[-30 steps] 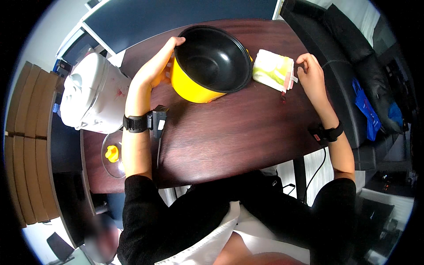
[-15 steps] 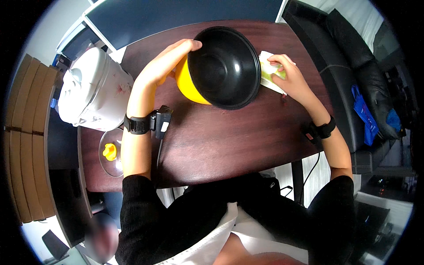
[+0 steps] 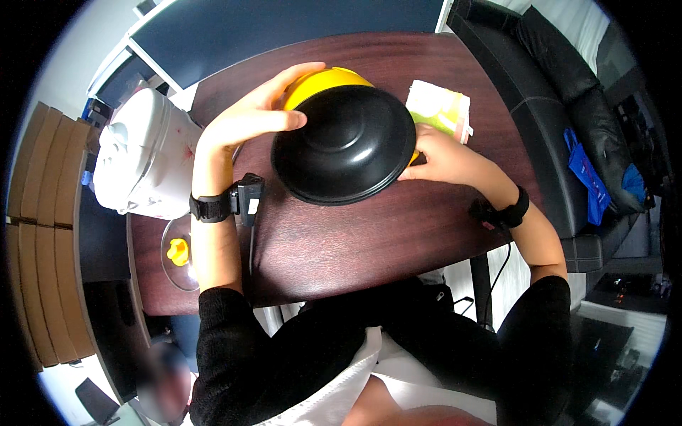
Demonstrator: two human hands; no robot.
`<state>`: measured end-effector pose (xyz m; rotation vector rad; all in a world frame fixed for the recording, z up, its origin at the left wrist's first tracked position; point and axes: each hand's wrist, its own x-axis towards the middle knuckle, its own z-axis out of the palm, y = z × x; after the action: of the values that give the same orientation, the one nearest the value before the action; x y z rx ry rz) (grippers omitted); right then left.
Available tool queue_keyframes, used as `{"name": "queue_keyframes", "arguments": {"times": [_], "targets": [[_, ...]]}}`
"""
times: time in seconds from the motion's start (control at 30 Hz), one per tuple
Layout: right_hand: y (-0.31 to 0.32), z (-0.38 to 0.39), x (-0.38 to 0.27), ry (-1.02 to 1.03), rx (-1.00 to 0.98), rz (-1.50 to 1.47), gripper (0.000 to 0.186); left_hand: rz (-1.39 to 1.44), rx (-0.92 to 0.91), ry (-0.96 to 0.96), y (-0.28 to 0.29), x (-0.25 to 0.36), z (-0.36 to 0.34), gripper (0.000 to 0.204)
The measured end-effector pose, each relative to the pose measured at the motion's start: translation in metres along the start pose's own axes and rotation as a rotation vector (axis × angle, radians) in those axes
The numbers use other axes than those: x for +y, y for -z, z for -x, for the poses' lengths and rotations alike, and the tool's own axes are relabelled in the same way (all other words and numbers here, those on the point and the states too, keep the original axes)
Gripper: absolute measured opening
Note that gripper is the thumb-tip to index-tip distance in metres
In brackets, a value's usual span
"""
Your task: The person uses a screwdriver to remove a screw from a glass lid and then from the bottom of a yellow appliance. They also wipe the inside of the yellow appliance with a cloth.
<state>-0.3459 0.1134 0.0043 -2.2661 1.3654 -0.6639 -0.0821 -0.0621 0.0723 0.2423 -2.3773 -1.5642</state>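
A yellow pot (image 3: 344, 142) with a black inside is tilted so that its mouth faces me, above the table. My left hand (image 3: 259, 113) grips its left side, thumb over the rim and fingers along the yellow outer wall. At the right side my right hand (image 3: 447, 157) is closed on the pot near the rim, where a small yellow part shows by the thumb. Its other fingers are partly hidden. Just beyond my right hand lies a white and green cloth-like piece (image 3: 444, 106), flat on the table.
The dark red-brown table (image 3: 341, 248) has a glass lid (image 3: 170, 268) with a yellow knob at its left. A white rice cooker (image 3: 153, 153) stands beyond the lid. Brown cartons (image 3: 50, 277) are stacked far left. A black sofa (image 3: 547, 106) with a blue bag (image 3: 588, 184) is at right.
My right hand has left the white and green piece and taken hold of the pot's right side. The pot has tipped further toward me and come nearer. My left hand keeps its grip.
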Motion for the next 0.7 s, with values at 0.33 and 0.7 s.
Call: {"name": "queue_keyframes", "arguments": {"times": [0.33,0.7], "targets": [[-0.017,-0.004,-0.041,0.059,0.17,0.039,0.035,-0.247,0.112,0.006,0.006,0.008,-0.002,0.041],[-0.018,-0.012,-0.064,0.141,0.231,0.347,0.034,-0.574,0.404,-0.017,0.007,-0.013,-0.01,0.028]]}}
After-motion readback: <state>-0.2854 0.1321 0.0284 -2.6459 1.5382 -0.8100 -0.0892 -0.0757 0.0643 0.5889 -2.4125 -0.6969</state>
